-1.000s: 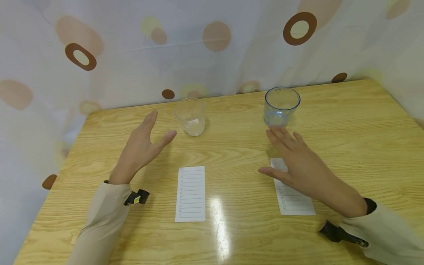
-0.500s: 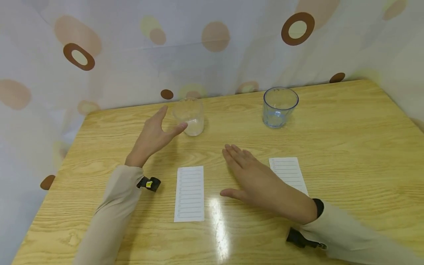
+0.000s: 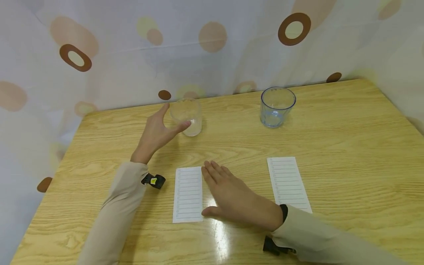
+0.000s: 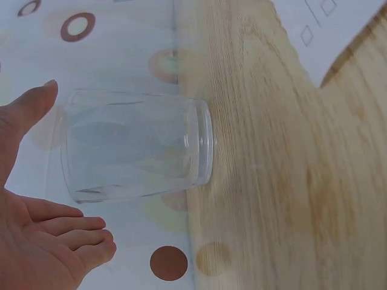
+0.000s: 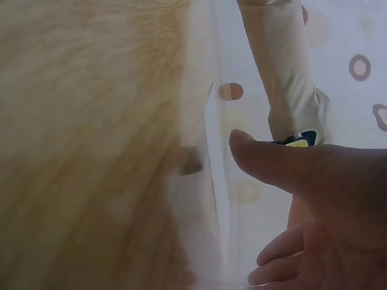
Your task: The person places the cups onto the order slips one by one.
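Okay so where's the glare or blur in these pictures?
Head view: a bright streak of glare on the table, below the right hand; left wrist view: the clear glass is pale, with faint glints near its base; right wrist view: the wood grain looks blurry.

Left glass (image 3: 197, 114), right glass (image 3: 277, 109); one sheet (image 3: 187, 195) before each

Slip (image 3: 290, 181) right of right grip (image 3: 232, 193) — lower corner hidden behind sleeve (image 3: 318, 235). Beside grip in right wrist view — tabletop (image 5: 78, 145) blurred.
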The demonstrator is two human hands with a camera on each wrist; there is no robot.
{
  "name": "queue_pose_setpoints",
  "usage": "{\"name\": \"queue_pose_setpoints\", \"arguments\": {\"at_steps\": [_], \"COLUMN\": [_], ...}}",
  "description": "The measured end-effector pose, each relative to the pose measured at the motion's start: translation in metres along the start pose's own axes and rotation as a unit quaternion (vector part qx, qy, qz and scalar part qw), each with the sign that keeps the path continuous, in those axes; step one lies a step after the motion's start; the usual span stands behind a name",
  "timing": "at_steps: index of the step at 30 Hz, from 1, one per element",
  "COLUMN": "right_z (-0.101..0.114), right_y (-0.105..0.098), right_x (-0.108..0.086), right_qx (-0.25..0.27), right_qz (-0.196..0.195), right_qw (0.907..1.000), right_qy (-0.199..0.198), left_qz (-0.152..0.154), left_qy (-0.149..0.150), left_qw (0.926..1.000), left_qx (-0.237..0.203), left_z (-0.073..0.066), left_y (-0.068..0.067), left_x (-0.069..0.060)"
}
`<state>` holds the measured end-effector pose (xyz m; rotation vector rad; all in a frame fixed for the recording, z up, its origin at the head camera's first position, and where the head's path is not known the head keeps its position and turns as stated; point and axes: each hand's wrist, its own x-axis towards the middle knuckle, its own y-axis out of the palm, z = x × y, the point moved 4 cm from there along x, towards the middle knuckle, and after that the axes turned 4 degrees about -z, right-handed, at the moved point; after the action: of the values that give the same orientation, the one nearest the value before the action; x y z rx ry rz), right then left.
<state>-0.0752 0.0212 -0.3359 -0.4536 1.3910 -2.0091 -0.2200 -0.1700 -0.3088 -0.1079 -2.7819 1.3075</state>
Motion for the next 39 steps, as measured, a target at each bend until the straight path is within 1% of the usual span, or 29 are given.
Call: {"name": "queue_pose_setpoints", "arguments": {"at_steps": [5,10,16,19,26,30,33,39], "right_z": [0.003,0.005,0.007,0.008,0.009,0.009,0.009,0.009], "right_y": [0.01,0.016,0.018,0.018,0.019,0.021,0.021,0.02], "right_x": [0.005,0.007,0.008,0.009,0.011,0.011,0.011,0.01], "right_qx": [-0.004,0.001,0.008,0.005,-0.011,-0.018,-0.017,-0.013], "right_qz": [0.028,0.043,0.046,0.044,0.056,0.057,0.056,0.055], "right_qw": [0.9996,0.999,0.9986,0.9987,0.9976,0.9973,0.9973,0.9976], "right_qy": [0.008,0.014,0.025,0.026,0.039,0.043,0.045,0.041], "left_qz": [-0.002,-0.01,-0.026,-0.034,-0.045,-0.044,-0.042,-0.052], "left_qy": [-0.002,0.012,0.02,0.023,0.026,0.021,0.01,0.005], "left_qw": [0.9998,0.9992,0.9982,0.9973,0.994,0.9919,0.9911,0.989], "left_qx": [-0.018,-0.036,-0.051,-0.061,-0.096,-0.117,-0.126,-0.138], "left_z": [0.0,-0.003,-0.004,-0.005,-0.003,-0.002,0.0,0.001], "left_y": [0.004,0.006,0.008,0.01,0.013,0.015,0.016,0.017], "left_x": [0.001,0.001,0.002,0.002,0.006,0.007,0.007,0.007]}}
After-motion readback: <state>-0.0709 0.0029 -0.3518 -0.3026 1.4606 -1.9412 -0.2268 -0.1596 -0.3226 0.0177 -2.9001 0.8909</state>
